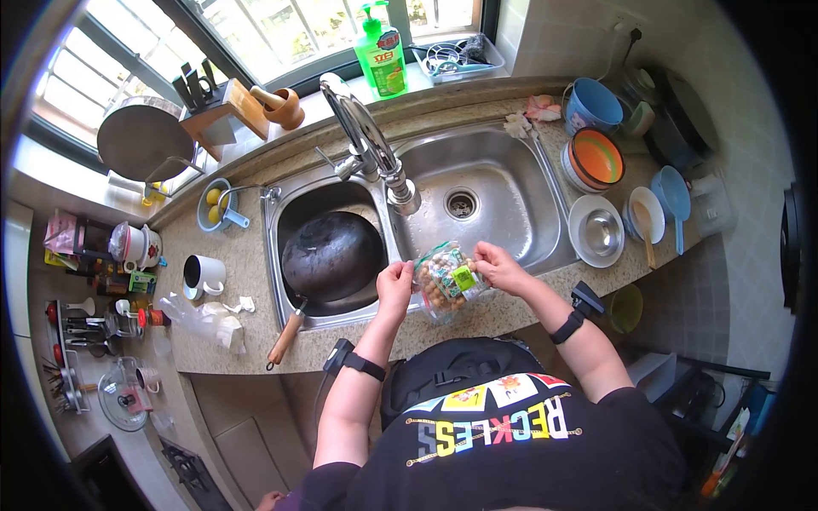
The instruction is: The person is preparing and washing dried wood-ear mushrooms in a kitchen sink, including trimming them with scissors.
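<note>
A clear plastic bag (445, 285) of small round brown items, with green and white print, is held up at the front edge of the sink. My left hand (396, 289) pinches its left upper edge. On the right side, my right hand (501, 269) has its fingers closed on the bag's upper edge. Just behind the bag lies the right sink basin (503, 200), with a drain in its floor. A dark wok (332, 255) rests upside down in the left basin, its wooden handle (285, 339) sticking out over the counter edge.
A chrome faucet (366, 136) rises between the basins. Bowls (596, 157) and a metal dish (599, 232) stand right of the sink. On the left counter are a mug (204, 277), a blue colander (217, 204) and a crumpled plastic bag (204, 324). Part of another hand (270, 500) shows at the bottom.
</note>
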Motion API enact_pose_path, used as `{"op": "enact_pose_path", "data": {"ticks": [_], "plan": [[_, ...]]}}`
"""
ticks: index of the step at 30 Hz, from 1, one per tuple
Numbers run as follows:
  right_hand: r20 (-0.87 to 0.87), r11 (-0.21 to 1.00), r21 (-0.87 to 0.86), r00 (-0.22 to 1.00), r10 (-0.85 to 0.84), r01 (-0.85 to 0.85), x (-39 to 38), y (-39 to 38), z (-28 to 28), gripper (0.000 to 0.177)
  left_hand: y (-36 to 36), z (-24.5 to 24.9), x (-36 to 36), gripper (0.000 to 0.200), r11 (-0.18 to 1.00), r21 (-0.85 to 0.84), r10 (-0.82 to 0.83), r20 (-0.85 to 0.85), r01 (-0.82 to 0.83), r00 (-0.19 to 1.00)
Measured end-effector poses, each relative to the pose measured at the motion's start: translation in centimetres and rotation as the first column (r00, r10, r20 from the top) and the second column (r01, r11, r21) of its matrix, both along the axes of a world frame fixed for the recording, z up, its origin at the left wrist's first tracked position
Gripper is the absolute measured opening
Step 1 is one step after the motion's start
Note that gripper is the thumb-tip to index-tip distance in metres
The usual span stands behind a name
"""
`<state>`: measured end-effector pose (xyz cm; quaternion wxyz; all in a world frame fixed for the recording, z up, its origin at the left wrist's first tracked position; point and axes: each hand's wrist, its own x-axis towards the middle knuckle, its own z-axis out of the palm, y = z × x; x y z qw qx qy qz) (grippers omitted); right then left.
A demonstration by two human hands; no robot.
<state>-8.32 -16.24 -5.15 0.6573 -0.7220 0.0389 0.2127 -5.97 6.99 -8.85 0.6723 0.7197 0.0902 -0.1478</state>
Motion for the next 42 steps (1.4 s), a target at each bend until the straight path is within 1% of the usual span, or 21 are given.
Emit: {"op": "enact_pose_path", "data": {"ticks": [1,4,9,11,12,14,15,16,18,19,20,22,23,25,29,31,32,34,36,40,42], "plan": [[-0.014,0.998,0.026,0.998,-0.054,0.055,-0.1,0.0,0.4,0.01,0.1,-0.3,0.1,0.025,0.997,0.075,-0.001,0.089,-0.006,0.996],[-0.007,0.989,0.08,0.992,-0.125,0.125,-0.3,-0.2,0.0,0.01,-0.5,-0.5,-0.2,0.027,0.994,-0.011,0.114,0.044,-0.113,0.993],[0.024,0.968,0.137,0.977,-0.214,0.209,-0.6,0.1,-0.6,0.011,-0.2,-1.4,0.1,0.028,0.988,0.096,0.115,0.103,-0.125,0.988],[0.024,0.963,0.136,0.971,-0.237,0.232,-0.5,0.2,-1.6,0.012,0.3,-1.2,0.5,0.028,0.996,-0.062,0.056,-0.058,-0.059,0.997],[0.022,0.957,0.135,0.965,-0.261,0.255,-0.6,0.2,-2.0,0.012,-0.2,0.3,0.5,0.028,0.996,-0.062,0.058,-0.058,-0.061,0.997],[-0.005,0.945,0.156,0.957,-0.291,0.288,-0.8,0.9,-1.4,0.013,-1.7,4.7,0.1,0.038,0.912,-0.339,0.091,-0.379,-0.229,0.921],[-0.032,0.93,0.178,0.946,-0.321,0.322,-1.0,1.3,-1.3,0.013,-1.1,1.0,0.5,0.047,0.831,-0.553,-0.114,-0.267,-0.055,0.957],[-0.031,0.93,0.178,0.947,-0.321,0.321,-0.9,1.4,-1.8,0.013,-1.3,1.6,0.1,0.047,0.831,-0.553,-0.114,-0.266,-0.055,0.957],[0.066,0.93,0.148,0.935,-0.349,0.337,-0.7,1.9,-2.9,0.013,-2.2,2.5,-0.7,0.045,0.931,-0.364,-0.073,-0.152,0.013,0.986],[0.066,0.929,0.15,0.934,-0.35,0.337,-0.8,2.1,-3.0,0.013,-2.3,1.9,-0.7,0.043,0.925,-0.38,-0.025,-0.082,-0.009,0.996],[0.045,0.915,0.172,0.925,-0.378,0.366,-0.9,2.2,-3.0,0.013,-1.9,1.1,-0.7,0.043,0.926,-0.379,-0.024,-0.081,-0.008,0.996],[0.024,0.899,0.193,0.914,-0.406,0.394,-0.9,2.3,-2.7,0.014,-1.0,-0.1,-0.5,0.047,0.994,-0.108,-0.014,-0.176,-0.005,0.984],[0.025,0.881,0.198,0.896,-0.443,0.43,-1.0,2.3,-2.6,0.014,-1.0,-0.7,-0.4,0.047,0.994,-0.109,-0.015,-0.176,-0.004,0.984],[0.024,0.86,0.206,0.876,-0.482,0.467,-1.0,2.3,-2.7,0.013,-0.9,-1.4,-0.3,0.045,0.969,-0.216,0.067,-0.235,-0.119,0.97],[0.028,0.861,0.205,0.877,-0.48,0.465,-1.0,1.9,-2.0,0.007,-2.0,-1.9,-0.1,0.048,0.904,-0.396,0.035,-0.309,-0.162,0.951],[0.005,0.855,0.215,0.875,-0.484,0.472,-0.7,1.7,-1.8,0.006,-3.1,1.6,0.1,0.052,0.803,-0.554,0.015,-0.349,-0.219,0.937],[0.03,0.87,0.21,0.887,-0.461,0.446,-0.6,1.6,-2.2,0.012,-3.2,2.3,0.0,0.052,0.805,-0.554,0.008,-0.349,-0.213,0.937],[0.055,0.883,0.203,0.895,-0.443,0.424,-0.6,1.4,-1.9,0.02,-3.1,3.1,0.1,0.056,0.787,-0.606,-0.142,-0.353,-0.111,0.925],[-0.128,0.906,0.196,0.926,-0.356,0.375,-0.6,1.3,-1.4,0.034,-2.9,2.7,0.5,0.057,0.788,-0.613,-0.196,-0.345,-0.062,0.918],[-0.288,0.928,0.145,0.912,-0.292,0.343,0.0,1.1,-1.1,0.044,-2.4,3.1,0.8,0.059,0.798,-0.602,-0.306,-0.395,0.007,0.866],[-0.425,0.94,0.197,0.889,-0.173,0.277,0.0,0.8,-0.4,0.05,-2.4,3.5,1.0,0.06,0.833,-0.553,-0.292,-0.441,0.0,0.849]]}}
